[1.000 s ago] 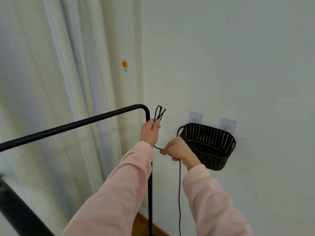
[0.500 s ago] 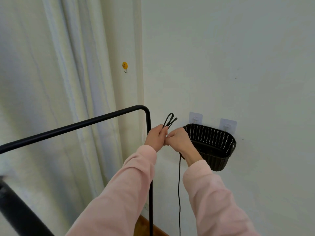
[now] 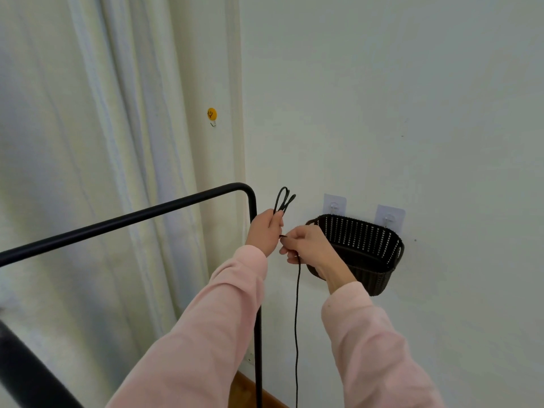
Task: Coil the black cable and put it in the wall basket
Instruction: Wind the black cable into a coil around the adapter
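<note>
The black cable occupied the centre of the frame, partly coiled. A few short loops stood above the left hand, which gripped them in a closed fist. One long free run hung straight down from the right hand to the bottom edge. The right hand pinched that run with curled fingers, just beside the left hand. Right of centre, directly behind the right hand, the wall basket hung from two adhesive hooks; we saw no cable in it. A black rack ran from the left edge to the centre, and a curtain filled the upper left. We judged the coiling step to be in hand, with most of the length not yet gathered. The next move called for the right hand to slide down the free run, raise a fresh loop and pass it into the left hand's grip, keeping the loops equal in size. Placement in the basket should follow only once the free run was taken up.
</note>
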`<action>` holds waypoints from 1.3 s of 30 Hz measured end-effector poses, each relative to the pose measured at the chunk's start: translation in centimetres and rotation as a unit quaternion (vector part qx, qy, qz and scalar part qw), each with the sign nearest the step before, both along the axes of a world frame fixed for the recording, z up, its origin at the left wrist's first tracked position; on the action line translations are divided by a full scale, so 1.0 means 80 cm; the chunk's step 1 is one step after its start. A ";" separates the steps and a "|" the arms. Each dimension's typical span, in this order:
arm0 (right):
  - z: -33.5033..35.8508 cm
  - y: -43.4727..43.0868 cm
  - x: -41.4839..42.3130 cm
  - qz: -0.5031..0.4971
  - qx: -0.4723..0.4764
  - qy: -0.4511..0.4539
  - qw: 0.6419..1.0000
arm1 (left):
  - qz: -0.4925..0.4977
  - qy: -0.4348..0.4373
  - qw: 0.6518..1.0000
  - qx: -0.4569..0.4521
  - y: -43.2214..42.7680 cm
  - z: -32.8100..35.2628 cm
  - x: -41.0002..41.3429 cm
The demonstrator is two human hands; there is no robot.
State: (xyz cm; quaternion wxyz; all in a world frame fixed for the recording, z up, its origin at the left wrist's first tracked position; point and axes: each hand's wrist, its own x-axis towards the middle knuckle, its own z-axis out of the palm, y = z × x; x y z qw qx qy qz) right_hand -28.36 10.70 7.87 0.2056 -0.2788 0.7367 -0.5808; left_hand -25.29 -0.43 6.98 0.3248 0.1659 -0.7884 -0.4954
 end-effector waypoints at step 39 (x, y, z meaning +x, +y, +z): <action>0.010 0.006 -0.016 -0.066 -0.359 -0.348 0.864 | -0.032 0.008 0.999 0.034 0.003 -0.012 0.005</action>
